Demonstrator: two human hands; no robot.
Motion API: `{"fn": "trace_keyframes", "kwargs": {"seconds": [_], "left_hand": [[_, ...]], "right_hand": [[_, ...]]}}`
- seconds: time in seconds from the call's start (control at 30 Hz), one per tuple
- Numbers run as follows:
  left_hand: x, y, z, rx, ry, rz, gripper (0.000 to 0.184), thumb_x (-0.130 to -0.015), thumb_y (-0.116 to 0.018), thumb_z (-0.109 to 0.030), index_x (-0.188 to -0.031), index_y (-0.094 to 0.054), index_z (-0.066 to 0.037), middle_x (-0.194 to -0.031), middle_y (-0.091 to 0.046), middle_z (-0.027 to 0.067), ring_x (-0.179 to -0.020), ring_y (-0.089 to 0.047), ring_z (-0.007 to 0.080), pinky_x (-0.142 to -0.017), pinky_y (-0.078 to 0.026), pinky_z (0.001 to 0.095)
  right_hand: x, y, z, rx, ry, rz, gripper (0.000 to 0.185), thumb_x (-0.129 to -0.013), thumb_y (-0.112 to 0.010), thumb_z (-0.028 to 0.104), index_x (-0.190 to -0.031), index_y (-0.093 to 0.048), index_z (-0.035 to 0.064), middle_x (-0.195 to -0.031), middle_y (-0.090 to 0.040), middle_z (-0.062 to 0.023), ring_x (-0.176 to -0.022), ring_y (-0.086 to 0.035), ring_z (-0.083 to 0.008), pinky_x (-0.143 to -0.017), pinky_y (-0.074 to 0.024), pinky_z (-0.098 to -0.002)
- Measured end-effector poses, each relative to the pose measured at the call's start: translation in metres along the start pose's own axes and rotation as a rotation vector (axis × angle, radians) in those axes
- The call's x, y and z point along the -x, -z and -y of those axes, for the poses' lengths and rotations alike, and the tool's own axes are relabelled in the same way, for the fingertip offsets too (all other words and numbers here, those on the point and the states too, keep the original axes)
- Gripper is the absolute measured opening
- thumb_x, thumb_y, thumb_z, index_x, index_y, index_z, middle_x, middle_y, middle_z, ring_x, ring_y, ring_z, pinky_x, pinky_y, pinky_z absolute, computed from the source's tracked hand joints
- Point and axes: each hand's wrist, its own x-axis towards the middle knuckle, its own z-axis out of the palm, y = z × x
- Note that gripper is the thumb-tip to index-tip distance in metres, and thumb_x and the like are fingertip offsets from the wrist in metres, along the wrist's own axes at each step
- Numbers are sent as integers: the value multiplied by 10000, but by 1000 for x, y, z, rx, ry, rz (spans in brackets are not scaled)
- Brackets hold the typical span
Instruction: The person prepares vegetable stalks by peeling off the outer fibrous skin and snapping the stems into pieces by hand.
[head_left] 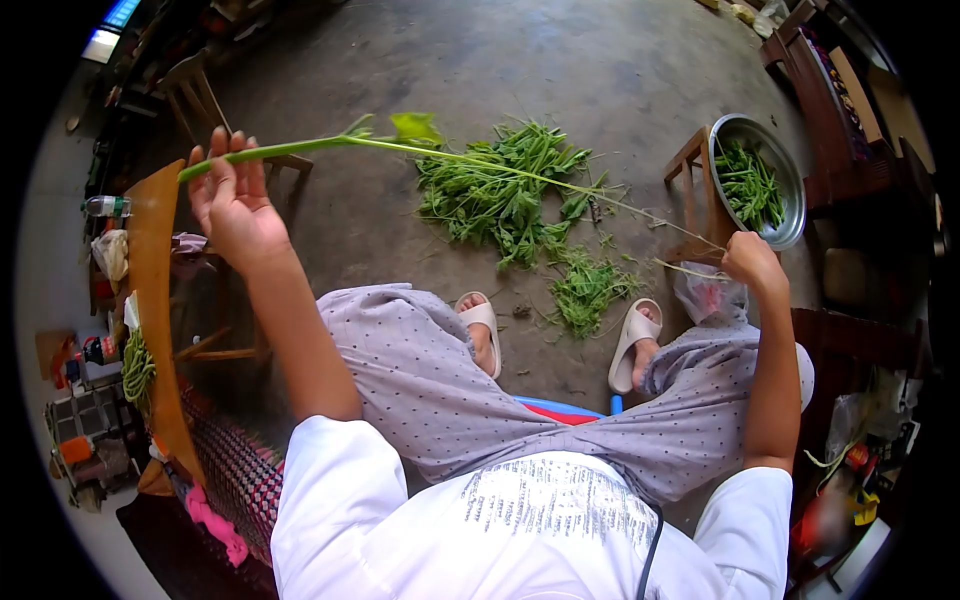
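Note:
A long green stem (310,146) with a small leaf stretches from one hand to the other, thinning into a pale strand toward the right. Its thick end lies across the fingers of my left hand (238,200), thumb against it. My right hand (752,262) is closed in a pinch on the thin strand at the other end. Between and beyond my hands, a pile of leafy green stems (490,185) lies on the floor, with a smaller heap of green scraps (592,290) nearer my feet.
On a wooden stool (690,160) at the right rests a metal basin (795,220) holding cut green stems. A wooden table (150,300) edge runs along the left, with a chair (195,95) behind it. A clear plastic bag (705,292) hangs near my right knee.

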Motion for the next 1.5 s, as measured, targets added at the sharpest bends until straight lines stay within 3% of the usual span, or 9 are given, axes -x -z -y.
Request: {"fn": "trace_keyframes", "kwargs": {"seconds": [0.17, 0.4, 0.6, 0.77, 0.83, 1.0, 1.13, 1.3, 1.5], "left_hand": [[-12, 11, -14, -49, -270, -257, 281, -909, -463, 46, -1177, -402, -14, -1132, -587, 183, -962, -623, 293, -791, -589, 374], [-28, 36, -34, -223, -606, -425, 232, -925, -443, 15, -1150, -399, -19, -1080, -600, 152, -908, -631, 280, -772, -572, 360], [-27, 40, -39, -298, -807, -386, 233, -914, -461, 21, -1139, -399, 22, -1071, -597, 189, -926, -635, 294, -781, -582, 362], [-15, 26, -41, -330, -885, -328, 231, -912, -477, 7, -1132, -416, 43, -1051, -611, 205, -883, -650, 292, -785, -584, 363], [-3, 14, -36, -333, -753, -147, 225, -917, -484, 0, -1134, -435, 28, -1051, -617, 211, -874, -656, 285, -773, -587, 359], [52, -36, -11, -255, -297, 198, 258, -932, -473, -11, -1190, -459, -19, -1112, -605, 200, -954, -637, 262, -851, -553, 337], [83, -54, 6, -288, -140, 412, 279, -934, -496, -43, -1211, -466, -32, -1129, -600, 196, -989, -624, 248, -889, -527, 348], [99, -65, 16, -380, -71, 589, 315, -925, -532, -70, -1231, -465, -33, -1106, -611, 185, -979, -625, 234, -897, -518, 346], [118, -80, 22, -198, 228, 647, 322, -926, -542, -78, -1238, -472, -43, -1081, -628, 138, -934, -639, 199, -835, -532, 301]], "right_hand": [[-22, -20, -13, 43, -63, -17, 234, -724, -557, 116, -817, -664, -71, -839, -642, -271, -853, -638, -402, -751, -510, -437], [-50, -55, -31, 142, -276, 268, 215, -714, -566, 170, -636, -674, 2, -615, -649, -122, -621, -665, -251, -626, -530, -370], [-71, -83, -55, 215, -250, 505, 190, -730, -598, 121, -846, -714, 24, -844, -702, -108, -780, -689, -245, -698, -537, -356], [-42, -68, -13, 126, -212, 416, 158, -732, -585, 76, -805, -716, 26, -783, -693, -139, -730, -687, -271, -674, -538, -391], [-34, -60, 5, 2, 213, 450, 227, -762, -523, 7, -927, -677, -15, -770, -679, -169, -672, -678, -269, -543, -538, -356], [27, -32, 58, -384, 631, 233, 544, -787, -485, -60, -1317, -452, 56, -1148, -600, -214, -956, -630, -339, -780, -512, -378], [54, 2, 79, -344, 576, 210, 571, -759, -488, -101, -1303, -474, 72, -1164, -590, -207, -1024, -581, -366, -879, -463, -391], [72, 15, 90, -307, 872, -213, 589, -679, -542, -105, -1246, -519, 51, -1155, -597, -175, -1002, -594, -354, -828, -491, -400], [107, 45, 96, -239, 834, -240, 461, -731, -525, -7, -1192, -536, 11, -1195, -576, -164, -846, -648, -334, -751, -521, -385]]}}
